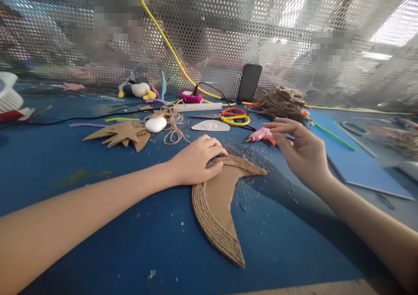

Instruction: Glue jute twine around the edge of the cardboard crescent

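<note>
A crescent-shaped piece of cardboard (221, 193) lies flat on the blue table, rows of brown twine (209, 225) fixed along its outer curve. My left hand (199, 160) rests at its upper left edge, thumb and fingers bent over the cardboard and the twine there. A loose tangle of twine (174, 127) lies just beyond that hand. My right hand (300, 151) is raised at the right, fingers apart and nothing seen in them. Behind its fingertips lies a pink glue gun (261, 134), its nozzle pointing left; the hand partly hides it.
Orange and yellow scissors (235, 116) lie behind a white oval piece (210, 125). Star-like cardboard cutouts (122, 134) and a white rounded object (155, 123) are left. A phone (250, 82) leans on the perforated metal screen (209, 34). Bundled twine (282, 102) and a blue board (362, 160) are right.
</note>
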Demonstrator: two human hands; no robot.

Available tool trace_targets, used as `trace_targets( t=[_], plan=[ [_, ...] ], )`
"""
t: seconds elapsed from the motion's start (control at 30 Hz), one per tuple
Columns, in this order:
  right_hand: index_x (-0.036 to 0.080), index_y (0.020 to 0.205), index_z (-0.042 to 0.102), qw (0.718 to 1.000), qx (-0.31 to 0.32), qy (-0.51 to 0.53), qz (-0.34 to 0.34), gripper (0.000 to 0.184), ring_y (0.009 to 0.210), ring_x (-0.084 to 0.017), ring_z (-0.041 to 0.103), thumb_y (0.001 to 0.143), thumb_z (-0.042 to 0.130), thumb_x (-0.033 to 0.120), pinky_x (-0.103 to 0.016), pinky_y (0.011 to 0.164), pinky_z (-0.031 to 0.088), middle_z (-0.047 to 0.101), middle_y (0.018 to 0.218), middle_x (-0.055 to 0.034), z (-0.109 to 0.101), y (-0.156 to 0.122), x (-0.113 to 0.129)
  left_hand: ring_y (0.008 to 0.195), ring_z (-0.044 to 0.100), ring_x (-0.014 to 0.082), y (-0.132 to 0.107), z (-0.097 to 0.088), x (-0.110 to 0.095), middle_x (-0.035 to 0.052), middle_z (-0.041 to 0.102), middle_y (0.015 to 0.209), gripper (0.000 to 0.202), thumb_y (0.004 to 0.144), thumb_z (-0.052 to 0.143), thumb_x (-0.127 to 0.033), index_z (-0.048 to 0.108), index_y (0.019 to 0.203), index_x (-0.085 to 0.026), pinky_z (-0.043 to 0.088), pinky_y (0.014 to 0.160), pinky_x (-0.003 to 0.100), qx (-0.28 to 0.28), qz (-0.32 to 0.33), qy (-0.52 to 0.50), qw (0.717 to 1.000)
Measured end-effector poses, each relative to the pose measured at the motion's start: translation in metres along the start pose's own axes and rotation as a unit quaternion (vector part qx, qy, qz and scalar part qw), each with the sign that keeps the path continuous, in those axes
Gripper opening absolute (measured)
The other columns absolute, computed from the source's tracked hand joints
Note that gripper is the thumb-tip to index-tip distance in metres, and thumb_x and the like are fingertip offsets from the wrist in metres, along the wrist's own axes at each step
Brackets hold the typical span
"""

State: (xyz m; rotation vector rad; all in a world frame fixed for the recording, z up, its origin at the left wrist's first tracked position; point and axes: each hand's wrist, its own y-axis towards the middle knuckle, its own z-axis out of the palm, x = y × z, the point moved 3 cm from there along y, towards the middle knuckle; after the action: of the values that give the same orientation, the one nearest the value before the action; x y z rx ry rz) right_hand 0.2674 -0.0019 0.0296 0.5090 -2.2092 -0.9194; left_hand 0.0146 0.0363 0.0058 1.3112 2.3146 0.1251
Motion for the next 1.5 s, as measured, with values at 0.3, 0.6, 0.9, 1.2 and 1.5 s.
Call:
trace_targets(
  t=[0.3,0.6,0.9,1.2,1.5],
  plan=[
    [0.032,0.088,0.078,0.996,-0.016,-0.091,0.010,0.010,0.102,-0.024,0.065,0.090,0.068,0.032,-0.049,0.099,0.046,0.075,0.102,-0.0014,-0.003,0.003,0.010,0.111,0.053,0.0251,0.000,0.000,0.000,0.0084,0.065,0.112,0.028,0.094,0.051,-0.025,0.067,0.116,-0.018,0.044,0.102,0.044,0.003,0.003,0.003,1.000],
    [0.033,0.096,0.078,0.996,-0.012,-0.066,0.053,0.013,0.107,-0.025,0.064,0.088,0.070,0.038,-0.051,0.101,0.044,0.074,0.109,-0.0007,-0.004,0.002,-0.004,0.112,0.053,0.0249,-0.001,0.001,0.001,0.0087,0.065,0.114,0.027,0.095,0.051,-0.026,0.067,0.116,-0.018,0.045,0.102,0.044,0.002,0.005,0.005,1.000],
    [0.031,0.087,0.076,0.998,-0.011,-0.019,0.057,0.014,0.104,-0.026,0.064,0.092,0.064,0.038,-0.055,0.102,0.042,0.072,0.101,-0.0027,-0.004,0.002,-0.010,0.113,0.053,0.0254,0.000,0.001,0.001,0.0093,0.065,0.114,0.027,0.095,0.051,-0.026,0.067,0.116,-0.017,0.045,0.103,0.044,0.001,0.006,0.004,1.000],
    [0.029,0.083,0.075,0.996,-0.046,0.012,0.079,0.013,0.096,-0.027,0.063,0.084,0.073,0.042,-0.052,0.086,0.048,0.069,0.095,-0.0050,-0.004,-0.001,-0.021,0.112,0.053,0.0255,0.000,0.001,0.000,0.0094,0.065,0.114,0.028,0.095,0.050,-0.026,0.067,0.116,-0.017,0.045,0.102,0.044,0.005,0.001,0.008,1.000],
    [0.028,0.081,0.074,0.992,-0.010,0.019,0.125,0.015,0.097,-0.025,0.065,0.086,0.070,0.041,-0.048,0.094,0.045,0.071,0.094,-0.0036,-0.003,0.003,-0.021,0.113,0.053,0.0259,0.000,0.001,0.001,0.0092,0.065,0.114,0.028,0.095,0.051,-0.027,0.066,0.117,-0.018,0.045,0.102,0.045,0.003,0.001,0.008,1.000]
  ],
)
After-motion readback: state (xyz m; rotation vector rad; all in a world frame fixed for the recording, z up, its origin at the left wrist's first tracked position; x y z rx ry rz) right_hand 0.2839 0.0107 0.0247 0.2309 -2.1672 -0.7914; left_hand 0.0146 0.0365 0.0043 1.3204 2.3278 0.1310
